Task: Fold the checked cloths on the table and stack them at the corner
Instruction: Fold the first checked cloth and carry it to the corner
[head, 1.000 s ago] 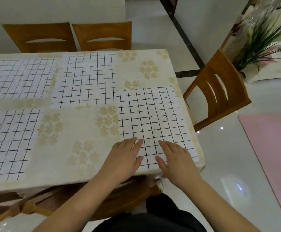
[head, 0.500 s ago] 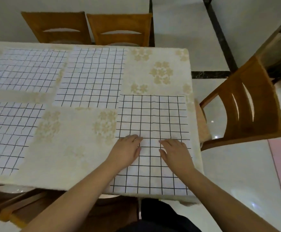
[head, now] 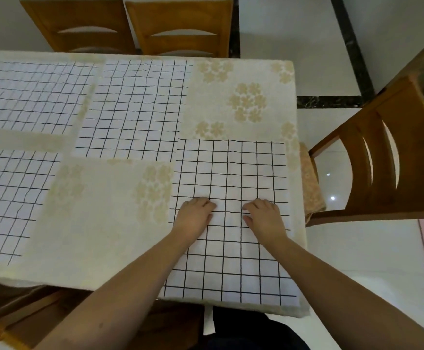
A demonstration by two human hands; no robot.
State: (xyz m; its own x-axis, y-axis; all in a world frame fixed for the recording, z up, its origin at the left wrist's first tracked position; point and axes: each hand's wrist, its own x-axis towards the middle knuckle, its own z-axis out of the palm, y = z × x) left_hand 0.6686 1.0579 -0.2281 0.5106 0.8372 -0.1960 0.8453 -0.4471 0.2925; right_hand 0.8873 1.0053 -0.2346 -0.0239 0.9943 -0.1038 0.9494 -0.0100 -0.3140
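With our left hand (head: 195,216) and right hand (head: 263,216) curling into the nearest checked cloth (head: 231,170), pinching it, we judge folding begins; next, lift an edge over.

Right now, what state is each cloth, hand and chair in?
Near-right checked cloth: spread flat, unfolded.
Other three checked cloths: flat, unfolded.
Left hand: resting on the near cloth, fingers curled.
Right hand: likewise.
Side chair: pulled out, empty.
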